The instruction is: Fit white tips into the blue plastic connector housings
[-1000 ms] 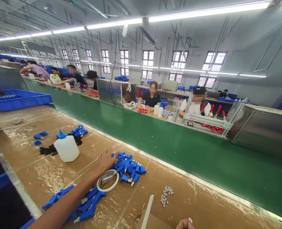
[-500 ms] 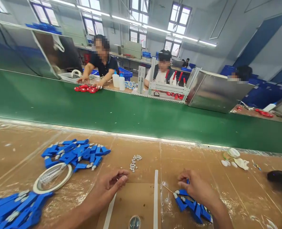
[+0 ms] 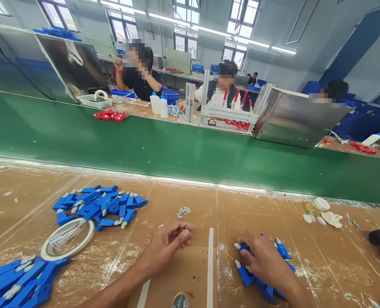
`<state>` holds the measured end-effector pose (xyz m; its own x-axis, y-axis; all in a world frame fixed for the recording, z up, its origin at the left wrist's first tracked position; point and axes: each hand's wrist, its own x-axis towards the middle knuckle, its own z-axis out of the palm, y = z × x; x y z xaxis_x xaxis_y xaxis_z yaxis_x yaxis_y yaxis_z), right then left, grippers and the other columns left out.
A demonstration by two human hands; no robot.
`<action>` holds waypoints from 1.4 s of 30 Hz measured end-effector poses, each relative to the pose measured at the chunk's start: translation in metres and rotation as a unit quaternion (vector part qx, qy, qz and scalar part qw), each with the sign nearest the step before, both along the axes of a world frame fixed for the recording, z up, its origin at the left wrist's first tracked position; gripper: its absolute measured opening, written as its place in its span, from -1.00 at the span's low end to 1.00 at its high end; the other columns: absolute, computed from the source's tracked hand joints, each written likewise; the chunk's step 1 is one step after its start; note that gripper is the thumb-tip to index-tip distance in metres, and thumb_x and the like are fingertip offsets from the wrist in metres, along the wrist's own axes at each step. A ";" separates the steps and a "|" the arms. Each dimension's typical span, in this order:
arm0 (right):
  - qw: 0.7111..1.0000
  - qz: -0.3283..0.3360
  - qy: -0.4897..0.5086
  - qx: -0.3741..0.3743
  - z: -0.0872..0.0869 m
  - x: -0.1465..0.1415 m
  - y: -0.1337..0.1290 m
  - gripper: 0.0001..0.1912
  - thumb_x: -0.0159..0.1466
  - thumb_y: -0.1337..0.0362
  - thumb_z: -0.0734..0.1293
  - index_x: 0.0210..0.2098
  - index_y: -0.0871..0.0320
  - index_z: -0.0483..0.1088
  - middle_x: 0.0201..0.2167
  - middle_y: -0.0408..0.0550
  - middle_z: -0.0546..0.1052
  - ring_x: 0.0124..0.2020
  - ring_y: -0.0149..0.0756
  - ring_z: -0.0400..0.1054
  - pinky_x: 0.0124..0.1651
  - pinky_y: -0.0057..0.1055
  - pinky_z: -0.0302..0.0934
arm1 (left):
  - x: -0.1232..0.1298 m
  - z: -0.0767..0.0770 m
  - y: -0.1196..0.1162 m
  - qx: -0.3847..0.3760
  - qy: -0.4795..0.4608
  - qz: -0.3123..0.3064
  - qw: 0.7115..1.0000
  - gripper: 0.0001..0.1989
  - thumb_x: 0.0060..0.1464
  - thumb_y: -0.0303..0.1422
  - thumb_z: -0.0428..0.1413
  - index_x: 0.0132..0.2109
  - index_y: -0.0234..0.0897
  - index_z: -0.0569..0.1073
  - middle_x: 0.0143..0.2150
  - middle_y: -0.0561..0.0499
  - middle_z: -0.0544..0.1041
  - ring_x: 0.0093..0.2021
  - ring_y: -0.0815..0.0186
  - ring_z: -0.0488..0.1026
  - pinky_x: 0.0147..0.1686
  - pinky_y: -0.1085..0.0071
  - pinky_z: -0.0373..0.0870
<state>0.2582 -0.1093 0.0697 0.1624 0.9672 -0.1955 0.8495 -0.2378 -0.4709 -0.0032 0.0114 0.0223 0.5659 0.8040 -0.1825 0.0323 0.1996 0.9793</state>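
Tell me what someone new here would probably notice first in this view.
Likely the wide green belt stretching across the middle, beyond the brown work surface. Next would be the bright blue pieces, heaped on the left, with more beneath the right hand. Between them, the left hand is near a small cluster of pale grey bits.

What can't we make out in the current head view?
All in the head view:
Left hand: its own curl hides whether it holds anything.
Right hand: covers some of the blue parts beneath, so any grip is unclear.
Round clear object: cut off by the bottom edge.
Lower-left blue pile: cut off by the left edge.
Grey pieces: too small for detail.
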 end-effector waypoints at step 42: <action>0.950 0.127 0.283 -0.035 -0.060 -0.106 0.016 -0.85 0.10 0.34 0.38 -0.40 0.23 0.63 -0.53 -0.22 0.24 -0.55 -0.45 0.15 -0.51 -0.50 -0.02 | -0.010 -0.010 0.012 -0.419 -0.262 0.028 0.869 -0.79 -0.15 -0.51 0.38 -0.29 -0.46 0.58 -0.47 -0.03 0.58 -0.47 0.33 0.59 -0.53 0.57 0.53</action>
